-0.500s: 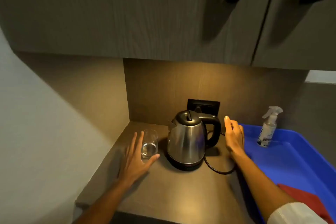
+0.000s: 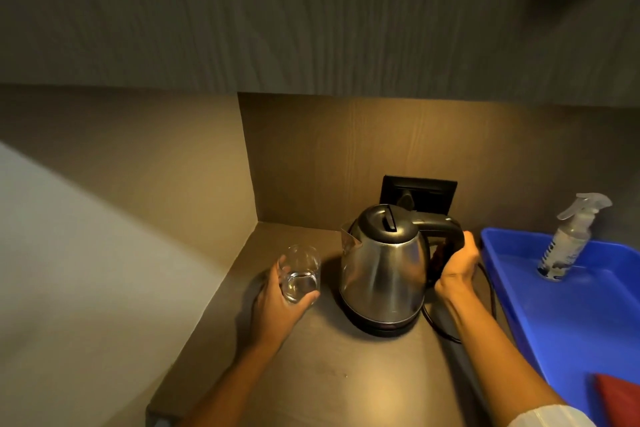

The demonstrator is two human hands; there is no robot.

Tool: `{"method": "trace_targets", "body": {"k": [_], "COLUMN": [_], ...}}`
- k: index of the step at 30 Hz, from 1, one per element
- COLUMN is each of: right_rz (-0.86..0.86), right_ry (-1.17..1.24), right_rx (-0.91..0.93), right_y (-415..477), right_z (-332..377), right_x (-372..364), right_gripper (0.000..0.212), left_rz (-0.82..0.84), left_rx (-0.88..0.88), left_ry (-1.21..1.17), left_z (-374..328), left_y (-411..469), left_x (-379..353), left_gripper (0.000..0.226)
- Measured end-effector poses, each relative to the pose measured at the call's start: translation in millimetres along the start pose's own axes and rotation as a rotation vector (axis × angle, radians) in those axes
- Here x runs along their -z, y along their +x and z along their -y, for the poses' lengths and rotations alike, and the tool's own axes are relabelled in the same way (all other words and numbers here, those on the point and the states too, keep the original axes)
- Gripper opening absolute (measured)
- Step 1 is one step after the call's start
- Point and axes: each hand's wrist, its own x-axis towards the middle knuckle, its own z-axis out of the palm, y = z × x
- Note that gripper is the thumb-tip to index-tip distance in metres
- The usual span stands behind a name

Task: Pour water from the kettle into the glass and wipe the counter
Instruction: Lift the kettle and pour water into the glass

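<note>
Head view of a dim counter corner, with all positions given relative to the kettle [image 2: 382, 267]. The kettle, steel-bodied with a black lid, stands upright on its black base on the brown counter [image 2: 346, 374], its spout turned to the left. The right hand [image 2: 457, 262] is wrapped around the black handle on the kettle's right side, fingers curled together about the grip; the fingertips lie behind the handle and cannot be seen. To the left of the kettle, close but not touching it, the left hand [image 2: 280, 298] holds the glass [image 2: 300, 272]: the thumb presses its near side and the fingers curve around its far-left side. The glass is clear and holds some water in its lower part; whether its foot rests on the counter or is raised just off it cannot be told from this angle. Behind the kettle, a black wall socket [image 2: 420, 192] is set in the back panel, and a black cord [image 2: 446, 331] runs out from the base on the right. Further right of the kettle lies a blue tray [image 2: 568, 322], in which a spray bottle [image 2: 568, 243] stands at the far end and a red cloth [image 2: 618, 399] lies at the near corner. A white sleeve [image 2: 550, 418] covers the right forearm at the lower edge.
</note>
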Motion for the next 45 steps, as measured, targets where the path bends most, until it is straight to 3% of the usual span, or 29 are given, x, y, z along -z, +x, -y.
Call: {"method": "trace_targets", "body": {"k": [8,12,16,20,45], "right_rz": [-0.052,-0.055,-0.013,0.036,0.126], "right_ry": [-0.24,-0.559,-0.718,-0.788,-0.983], "right_rx": [0.156,0.405,0.619,0.722,1.071], "right_y": [-10.5,-27.6,-41.0,-51.4,-71.7], "right_z": [43.5,81.6,95.1,94.2,84.9], "right_x": [-29.7,-55.2,-69.8,-81.1,-116.7], "right_gripper": [0.031,0.044,0.054,0.039,0.048], "left_rz": [-0.012,0.007,0.011,0.019,0.018], "left_rx": [-0.03,-0.028,-0.038,-0.056,-0.125], "left_ry": [0.057,0.074,0.081,0.077,0.076], "left_z": [-6.3,-8.8,-8.9,-11.2,-6.3], "left_y": [-4.0,-3.8,-4.3,-2.8,-2.0], "left_x": [1.8,3.1,4.5,5.8,2.0], "left_gripper": [0.106,0.105,0.103,0.099,0.093]}}
